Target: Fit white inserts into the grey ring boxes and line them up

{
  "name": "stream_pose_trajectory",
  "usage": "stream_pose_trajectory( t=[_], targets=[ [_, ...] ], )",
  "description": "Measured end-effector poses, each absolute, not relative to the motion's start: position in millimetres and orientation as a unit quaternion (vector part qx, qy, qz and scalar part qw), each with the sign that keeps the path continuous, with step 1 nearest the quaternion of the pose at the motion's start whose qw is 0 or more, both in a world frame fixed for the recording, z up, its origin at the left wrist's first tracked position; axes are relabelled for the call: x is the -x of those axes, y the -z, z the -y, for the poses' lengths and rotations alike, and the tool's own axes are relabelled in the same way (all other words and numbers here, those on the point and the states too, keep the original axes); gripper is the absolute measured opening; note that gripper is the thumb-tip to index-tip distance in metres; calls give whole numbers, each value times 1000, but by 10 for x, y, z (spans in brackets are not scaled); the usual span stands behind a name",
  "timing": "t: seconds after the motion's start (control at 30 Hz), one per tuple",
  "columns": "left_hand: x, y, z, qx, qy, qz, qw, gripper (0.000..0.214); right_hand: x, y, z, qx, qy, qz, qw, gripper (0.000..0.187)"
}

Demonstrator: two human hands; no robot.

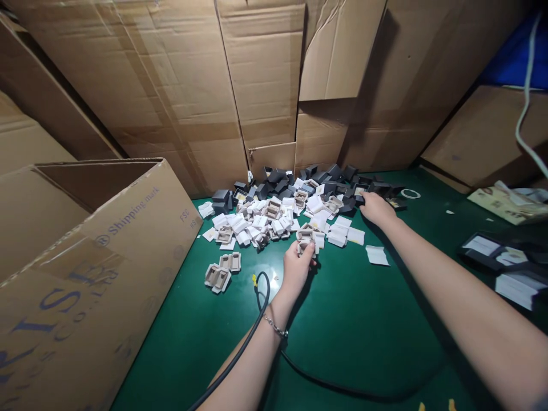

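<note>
here, left hand (297, 267) grips a beige insert (305, 244).

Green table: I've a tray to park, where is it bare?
Bare: the green table from left hand and right hand down to the black cable; also the strip between right arm and black trays. Crowded: white inserts and black boxes along the cardboard wall.

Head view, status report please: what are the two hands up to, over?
Left hand shut on a beige insert. Right hand on a black box at the edge of the pile, grip unclear. Black cable loops close beside the left hand.
</note>
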State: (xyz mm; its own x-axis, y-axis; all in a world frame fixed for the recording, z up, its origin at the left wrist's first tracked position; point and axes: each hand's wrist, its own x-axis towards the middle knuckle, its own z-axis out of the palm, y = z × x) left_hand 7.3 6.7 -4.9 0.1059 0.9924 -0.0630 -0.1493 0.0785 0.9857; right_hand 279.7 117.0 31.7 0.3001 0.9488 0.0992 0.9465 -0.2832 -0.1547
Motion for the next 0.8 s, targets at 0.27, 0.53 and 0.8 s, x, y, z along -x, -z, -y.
stream_pose_trajectory(
  t=[0.27, 0.53, 0.8],
  targets=[
    [-59, 43, -82, -427, -510, -435, 606, 65, -2731, -510, -972, 758, 72, 603, 239, 32],
    [6, 19, -46, -361, -588, -505, 519, 50, -1681, -374, 19, 559, 29, 739, 375, 30],
    [252, -2, -40, -332, -666, -538, 395, 28, -1534, -94, 169, 533, -103, 764, 348, 41]
  ],
)
